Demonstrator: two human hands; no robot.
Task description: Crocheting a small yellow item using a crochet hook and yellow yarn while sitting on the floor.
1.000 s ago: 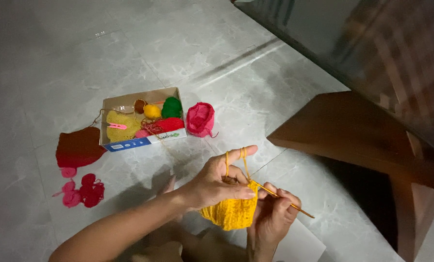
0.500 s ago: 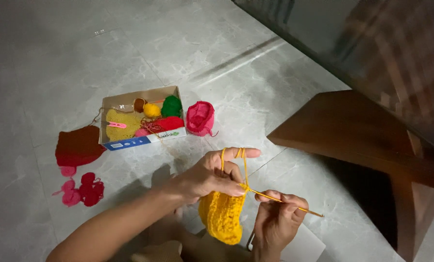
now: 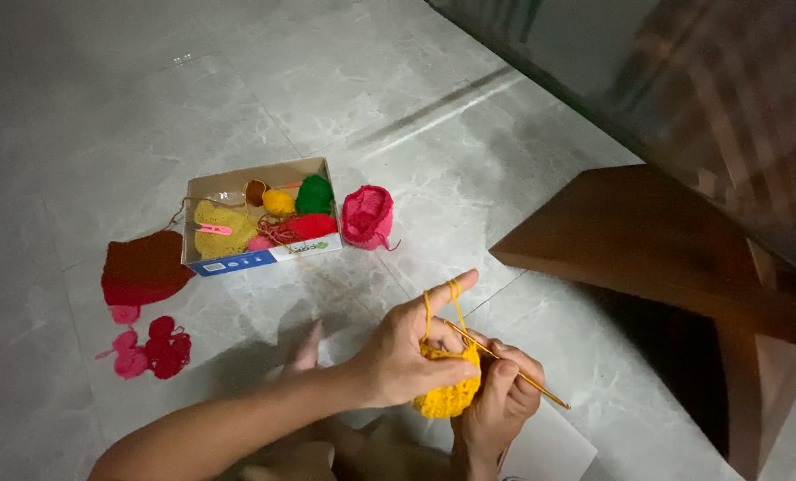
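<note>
My left hand (image 3: 407,352) grips a small yellow crochet piece (image 3: 447,392), with yellow yarn (image 3: 440,298) looped over its raised forefinger. My right hand (image 3: 496,401) sits just below and to the right, pinching a thin yellow crochet hook (image 3: 527,379) whose tip goes into the work. Both hands are close together above the grey marble floor (image 3: 327,80), low in the head view.
An open cardboard box (image 3: 260,254) with yellow, green, red and brown yarn balls lies on the floor ahead. A pink crochet cup (image 3: 367,216) stands to its right, a dark red piece (image 3: 144,267) and pink-red bits (image 3: 153,347) to its left. Brown wooden furniture (image 3: 674,240) is at the right.
My left forefinger has lifted the yarn loop higher, and the yellow piece has bunched into my palm. The hook and right hand have shifted slightly.
</note>
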